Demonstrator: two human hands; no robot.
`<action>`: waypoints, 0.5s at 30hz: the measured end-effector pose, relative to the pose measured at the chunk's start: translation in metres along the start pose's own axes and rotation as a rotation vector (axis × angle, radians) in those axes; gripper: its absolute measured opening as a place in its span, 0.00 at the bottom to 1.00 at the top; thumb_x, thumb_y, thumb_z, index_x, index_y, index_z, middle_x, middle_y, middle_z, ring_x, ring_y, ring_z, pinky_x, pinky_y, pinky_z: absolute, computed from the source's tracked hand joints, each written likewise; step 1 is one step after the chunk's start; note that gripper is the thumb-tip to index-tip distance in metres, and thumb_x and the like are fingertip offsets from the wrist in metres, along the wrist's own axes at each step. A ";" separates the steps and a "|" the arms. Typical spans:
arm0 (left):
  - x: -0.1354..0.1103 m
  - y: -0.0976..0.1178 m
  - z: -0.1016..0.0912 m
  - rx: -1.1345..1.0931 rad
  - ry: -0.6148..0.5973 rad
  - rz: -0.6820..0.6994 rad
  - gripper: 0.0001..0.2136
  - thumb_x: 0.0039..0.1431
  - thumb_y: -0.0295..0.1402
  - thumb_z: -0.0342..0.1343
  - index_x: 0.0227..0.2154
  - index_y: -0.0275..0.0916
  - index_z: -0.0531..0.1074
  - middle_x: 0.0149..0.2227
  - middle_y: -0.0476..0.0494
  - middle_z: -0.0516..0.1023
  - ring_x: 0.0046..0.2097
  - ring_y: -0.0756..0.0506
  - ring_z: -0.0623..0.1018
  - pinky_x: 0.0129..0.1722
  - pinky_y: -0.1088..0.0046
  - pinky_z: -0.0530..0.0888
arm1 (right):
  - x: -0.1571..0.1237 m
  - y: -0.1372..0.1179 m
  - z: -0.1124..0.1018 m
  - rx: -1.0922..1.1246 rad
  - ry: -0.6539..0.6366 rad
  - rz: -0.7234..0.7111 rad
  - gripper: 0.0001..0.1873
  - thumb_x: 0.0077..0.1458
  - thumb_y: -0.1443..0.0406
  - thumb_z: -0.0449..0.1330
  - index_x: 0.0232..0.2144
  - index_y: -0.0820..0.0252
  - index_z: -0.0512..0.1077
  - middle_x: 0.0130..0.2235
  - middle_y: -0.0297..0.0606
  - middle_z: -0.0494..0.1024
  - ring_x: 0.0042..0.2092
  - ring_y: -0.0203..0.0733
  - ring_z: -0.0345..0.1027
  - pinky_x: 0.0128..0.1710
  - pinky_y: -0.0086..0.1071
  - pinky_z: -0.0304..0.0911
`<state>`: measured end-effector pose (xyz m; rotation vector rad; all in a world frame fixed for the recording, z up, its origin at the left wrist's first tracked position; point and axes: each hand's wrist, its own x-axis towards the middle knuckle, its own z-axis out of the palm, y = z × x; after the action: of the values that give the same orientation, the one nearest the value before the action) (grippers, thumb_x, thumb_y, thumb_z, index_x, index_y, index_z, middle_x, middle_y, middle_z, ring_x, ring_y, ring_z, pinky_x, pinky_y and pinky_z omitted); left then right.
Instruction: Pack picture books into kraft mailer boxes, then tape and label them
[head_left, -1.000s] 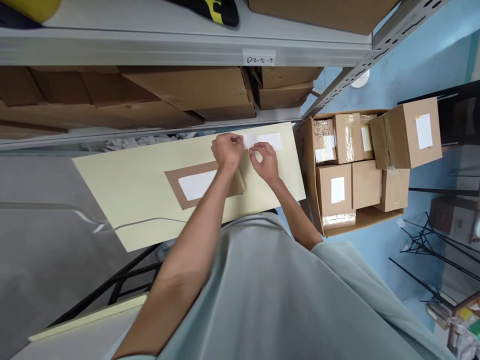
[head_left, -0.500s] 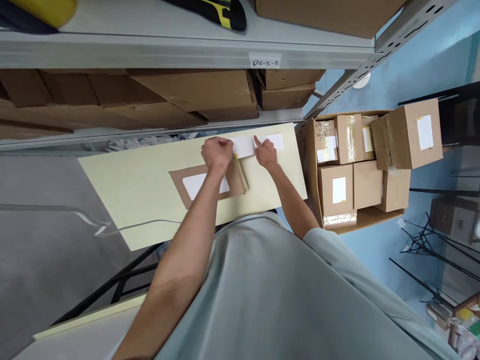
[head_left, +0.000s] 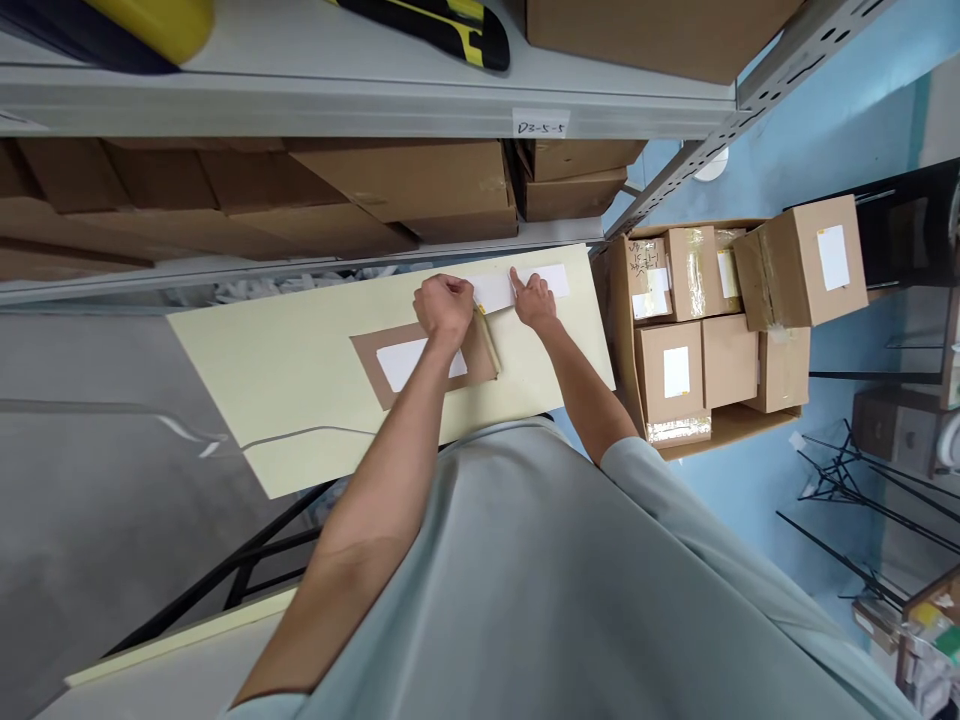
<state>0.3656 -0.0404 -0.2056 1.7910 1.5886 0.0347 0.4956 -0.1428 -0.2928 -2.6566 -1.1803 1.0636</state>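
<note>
Drawn slightly further apart than a second ago, the left hand (head_left: pixel 444 305) and the right hand (head_left: pixel 534 298) now leave more of the white strip (head_left: pixel 493 292) showing between them. The right forefinger, bent towards the thumb then, is now straight and rests on the strip; the other fingers are curled in, and whether they grip anything cannot be told. The left hand is narrow, its fingers bunched at the strip's left end; whether they pinch it is hidden.

The strip lies along the far edge of the pale yellow counter (head_left: pixel 285 365) and runs on to the right past the right hand. It is unclear whether it is one piece or two. Just nearer the person is a flat brown box (head_left: pixel 478 352) with a white label (head_left: pixel 401 362) on top; the left forearm passes over it. A grey cord (head_left: pixel 307 430) crosses the counter's left part.

Behind stands a shelf (head_left: pixel 450 105) with a tag (head_left: pixel 541 124) reading D3-5-5, a black and yellow knife (head_left: pixel 439 28) on its upper level and brown cases (head_left: pixel 420 180) below. To the right, a large open carton (head_left: pixel 624 330) holds smaller parcels (head_left: pixel 667 375), one sitting askew on top of the others.
</note>
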 end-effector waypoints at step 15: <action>-0.056 -0.075 -0.129 -0.369 -0.189 0.226 0.09 0.54 0.38 0.58 0.33 0.41 0.79 0.29 0.47 0.81 0.33 0.45 0.80 0.38 0.71 0.75 | -0.025 -0.016 -0.054 0.152 -0.102 -0.011 0.35 0.76 0.63 0.56 0.79 0.68 0.58 0.65 0.65 0.76 0.67 0.59 0.71 0.68 0.52 0.65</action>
<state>0.2279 -0.0281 -0.1257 1.6197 1.1556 0.2421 0.5064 -0.1358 -0.2326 -2.5057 -1.0807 1.2466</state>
